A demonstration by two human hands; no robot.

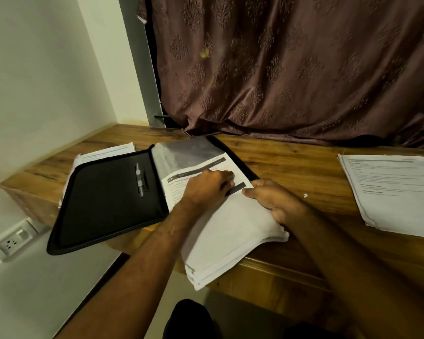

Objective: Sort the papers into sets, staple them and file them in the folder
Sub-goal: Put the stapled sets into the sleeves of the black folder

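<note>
**Two hands on the papers, folder lying open on the desk**

Two bare forearms come up from the bottom of the view, and both of your hands are on the paper. Your right hand (277, 204) grips a thick stack of papers (230, 241), fingers curled over its far right edge and thumb on top. That stack is blank side up, tilted, and its near corner hangs off the front edge of the wooden desk (291, 165). Its far end goes into the right half of the open black folder (108, 199).

Your left hand (206, 187) sits just beside the right one, fingers bent down onto a printed sheet (198, 172) with a dark header bar. That sheet lies in the folder's right half. Can't really tell if the fingertips are pinching the sheet or just pressing on it, it's a bit blurry there.

The folder's left flap lies flat with its near corner past the desk edge, and a pen (139, 179) is tucked in a loop near the spine. A clear sleeve (189, 150) shows at the folder's far end.

Further out, another paper pile (397, 192) sits well apart on the right of the desk, and a smaller pile (103, 152) pokes out from behind the folder on the left. At the back hangs a brown patterned curtain (291, 69), and low on the left wall there's a socket (12, 241).
</note>
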